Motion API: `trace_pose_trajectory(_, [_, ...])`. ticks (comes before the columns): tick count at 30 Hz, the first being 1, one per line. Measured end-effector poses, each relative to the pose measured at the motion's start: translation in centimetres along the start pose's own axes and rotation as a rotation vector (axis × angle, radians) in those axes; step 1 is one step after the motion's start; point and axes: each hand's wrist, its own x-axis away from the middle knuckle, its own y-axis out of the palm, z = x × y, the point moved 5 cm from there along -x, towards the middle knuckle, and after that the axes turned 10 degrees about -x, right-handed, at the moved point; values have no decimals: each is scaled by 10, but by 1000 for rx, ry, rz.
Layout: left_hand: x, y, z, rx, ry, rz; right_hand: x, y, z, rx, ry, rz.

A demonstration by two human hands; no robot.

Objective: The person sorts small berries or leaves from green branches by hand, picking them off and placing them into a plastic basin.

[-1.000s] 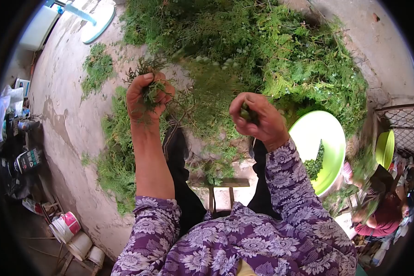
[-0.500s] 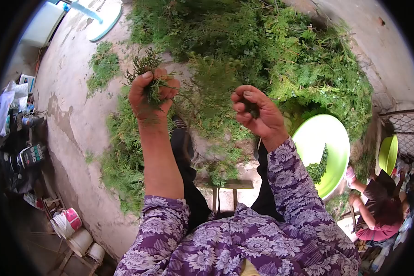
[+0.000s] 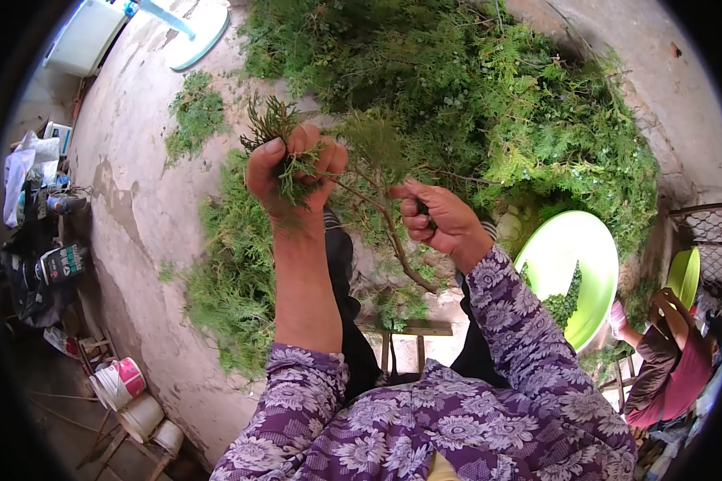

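My left hand [image 3: 301,172] is closed around a leafy evergreen branch [image 3: 395,236]. Its feathery tips stick up above the thumb, and its bare brown stem slants down to the right. My right hand [image 3: 445,216] has curled fingers, with small dark green pieces [image 3: 427,215] showing in the palm. Its thumb and forefinger are right at the branch's foliage. Close to my right forearm stands a bright lime-green basin [image 3: 598,280] with small green cones or berries [image 3: 564,306] gathered in it.
A large heap of evergreen cuttings [image 3: 457,96] spreads across the floor ahead, with another pile [image 3: 237,264] at left. A low wooden stool [image 3: 417,328] stands between my legs. Another person [image 3: 672,361] sits at right beside a green basin [image 3: 683,276]. Buckets [image 3: 120,383] stand lower left.
The right hand has moved down to the branch, its thumb and forefinger now at the foliage. My left hand has shifted right and turned. The branch's brown stem now shows clearly.
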Motion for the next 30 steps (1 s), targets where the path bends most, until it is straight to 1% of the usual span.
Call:
trace_pose_trajectory(1, [0, 1, 0, 19, 1, -22, -2, 5, 4, -49, 65, -51])
trace_pose_trajectory(2, [0, 3, -1, 39, 1, -43, -4, 7, 6, -51, 64, -53])
trace_pose_trajectory(3, [0, 3, -2, 37, -1, -43, -5, 10, 8, -102, 92, -97])
trace_pose_trajectory(4, [1, 6, -3, 54, -2, -92, -6, 13, 11, -153, 119, -141])
trace_pose_trajectory(5, [2, 8, -3, 72, -3, -140, -9, 13, 13, -156, 119, -141])
trace_pose_trajectory(6, [1, 8, -3, 72, -6, -141, -11, 15, 18, -193, 180, -189])
trace_pose_trajectory(7, [1, 9, -3, 57, -13, -199, -12, 19, 21, -230, 239, -239])
trace_pose_trajectory(8, [1, 11, -2, 42, -18, -258, -10, 21, 22, -231, 237, -243])
trace_pose_trajectory(11, [2, 10, 1, 82, -11, -295, -4, 28, 14, -226, 83, -330])
trace_pose_trajectory(12, [3, 11, 2, 82, -14, -303, -5, 28, 11, -226, 75, -333])
trace_pose_trajectory(14, [4, 6, 1, 22, -2, -138, -5, 28, -2, 55, -96, -332])
trace_pose_trajectory(15, [4, 7, 1, 25, -5, -147, -4, 30, -4, 56, -107, -332])
trace_pose_trajectory(17, [2, -6, -1, -79, -111, 94, -1, 31, -16, 218, -283, -173])
trace_pose_trajectory(18, [1, -7, 0, -80, -110, 89, 0, 31, -17, 219, -288, -175])
trace_pose_trajectory(20, [10, -38, 0, -446, -250, 640, 5, 30, -24, 498, -450, -82])
trace_pose_trajectory(21, [12, -51, 1, -419, -230, 678, 4, 30, -24, 501, -453, -84])
trace_pose_trajectory(22, [11, -55, -1, -418, -226, 678, 5, 30, -27, 588, -554, -55])
trace_pose_trajectory(23, [12, -57, 12, -712, -16, 765, 7, 30, -31, 674, -656, -26])
trace_pose_trajectory(24, [14, -53, 25, -1004, 204, 838, 6, 28, -32, 676, -656, -28])
trace_pose_trajectory(25, [15, -49, 26, -1003, 206, 840, 8, 25, -38, 780, -750, 17])
trace_pose_trajectory(26, [15, -37, 33, -1273, 258, 853, 11, 23, -44, 885, -845, 63])
trace_pose_trajectory(27, [15, -26, 35, -1544, 310, 857, 10, 21, -47, 888, -843, 62])
trace_pose_trajectory(28, [15, -22, 30, -1543, 309, 860, 13, 19, -51, 985, -923, 124])
trace_pose_trajectory(29, [10, -20, 12, -1462, 152, 721, 15, 19, -53, 1083, -1002, 188])
trace_pose_trajectory(30, [5, -16, -6, -1373, 1, 582, 15, 20, -52, 1084, -998, 186])
